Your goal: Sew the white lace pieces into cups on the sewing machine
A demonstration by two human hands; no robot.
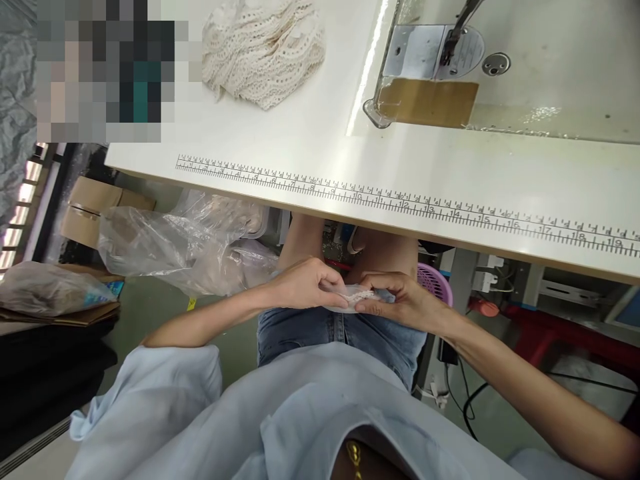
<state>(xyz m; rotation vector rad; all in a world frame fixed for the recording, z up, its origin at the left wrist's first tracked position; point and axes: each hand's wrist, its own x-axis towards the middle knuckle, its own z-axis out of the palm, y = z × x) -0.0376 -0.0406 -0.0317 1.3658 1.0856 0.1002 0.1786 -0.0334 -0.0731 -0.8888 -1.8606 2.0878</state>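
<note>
Over my lap, below the table edge, both hands pinch a small piece of pale, sheer fabric (345, 305) with a lacy edge. My left hand (307, 283) grips its left end between thumb and fingers. My right hand (400, 300) holds the right end the same way, with the lacy strip showing between the two hands. Parts of the fabric are hidden behind the fingers. On the white table above lies a heap of cream eyelet lace (265, 50), touched by neither hand.
A sewing machine (435, 53) is set into the white table (300, 143), whose front edge carries a printed ruler (350, 190). Clear plastic bags (165, 243) and a cardboard box (90, 207) are at the lower left. A purple basket (436, 283) and cables stand under the table's right part.
</note>
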